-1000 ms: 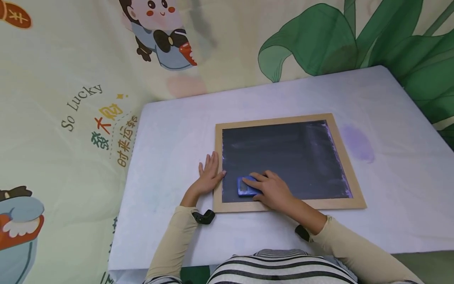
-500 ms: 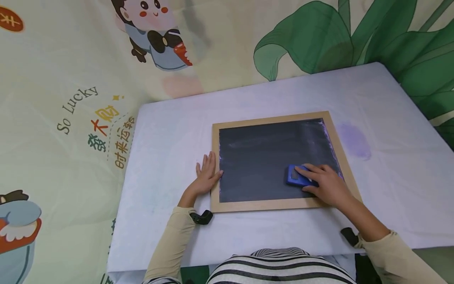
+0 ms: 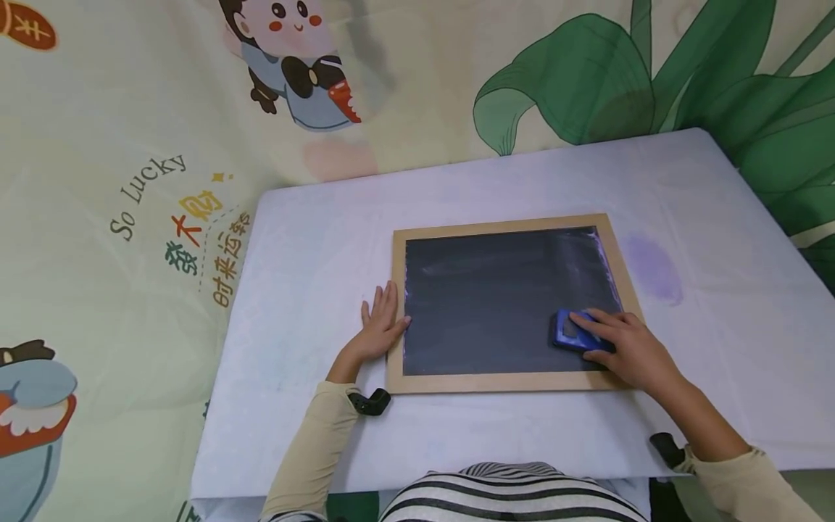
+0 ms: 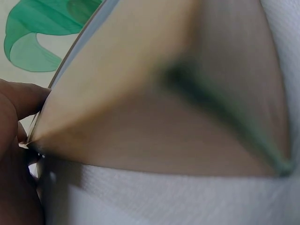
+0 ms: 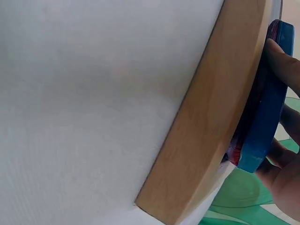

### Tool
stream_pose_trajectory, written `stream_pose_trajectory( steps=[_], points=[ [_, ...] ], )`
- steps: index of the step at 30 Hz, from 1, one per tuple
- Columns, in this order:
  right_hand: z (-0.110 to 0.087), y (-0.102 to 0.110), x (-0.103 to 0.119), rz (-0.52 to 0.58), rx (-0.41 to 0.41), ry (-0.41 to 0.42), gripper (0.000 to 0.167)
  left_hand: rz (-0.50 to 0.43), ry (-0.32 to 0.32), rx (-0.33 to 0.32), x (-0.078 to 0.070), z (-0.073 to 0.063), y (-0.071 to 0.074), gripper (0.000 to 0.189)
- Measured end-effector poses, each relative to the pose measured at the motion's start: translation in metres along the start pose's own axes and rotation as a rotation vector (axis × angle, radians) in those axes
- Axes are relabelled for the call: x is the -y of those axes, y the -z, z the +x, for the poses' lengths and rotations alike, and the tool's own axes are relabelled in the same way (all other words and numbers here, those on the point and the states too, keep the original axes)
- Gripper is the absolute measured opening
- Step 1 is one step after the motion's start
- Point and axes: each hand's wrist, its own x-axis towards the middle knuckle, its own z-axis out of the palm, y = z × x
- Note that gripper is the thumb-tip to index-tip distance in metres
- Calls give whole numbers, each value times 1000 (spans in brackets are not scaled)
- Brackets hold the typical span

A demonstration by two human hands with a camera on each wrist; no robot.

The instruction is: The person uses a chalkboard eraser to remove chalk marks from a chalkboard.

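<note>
A blackboard (image 3: pixel 483 304) in a light wooden frame (image 3: pixel 496 383) lies on the white-covered table. My right hand (image 3: pixel 636 351) grips a blue blackboard eraser (image 3: pixel 569 330) on the lower right of the dark surface. In the right wrist view, the thumb (image 5: pixel 283 68) is on one side of the eraser (image 5: pixel 265 117) and fingers are on the other. My left hand (image 3: pixel 377 330) rests against the frame's left edge, fingers straight and thumb on the wood. The left wrist view shows the thumb (image 4: pixel 30 97) touching the frame (image 4: pixel 140 131); the other fingers are mostly hidden.
A purple stain (image 3: pixel 652 270) marks the white tablecloth (image 3: pixel 313 254) right of the board. Faint chalk haze and purple residue line the board's right side. Behind the table hangs a printed backdrop (image 3: pixel 417 87) with cartoon figures and green leaves.
My right hand has swept the eraser from the board's lower left to its lower right, mostly in the first half second. My left hand has stayed at the left edge.
</note>
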Motion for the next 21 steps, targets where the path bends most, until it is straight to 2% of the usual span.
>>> stream_pose_trajectory(
  steps=[6, 13, 17, 21],
  points=[
    [-4, 6, 4, -22, -47, 69, 65, -5, -25, -39, -3, -4, 4, 72],
    [-8, 15, 4, -15, 38, 107, 67, -10, -42, -69, 0, -8, 0, 72],
    [-4, 15, 3, 21, -15, 177, 69, 12, -4, -60, -3, -12, -2, 72],
    [11, 24, 11, 36, -70, 203, 79, 59, 63, -33, -22, -16, 0, 76]
  ],
)
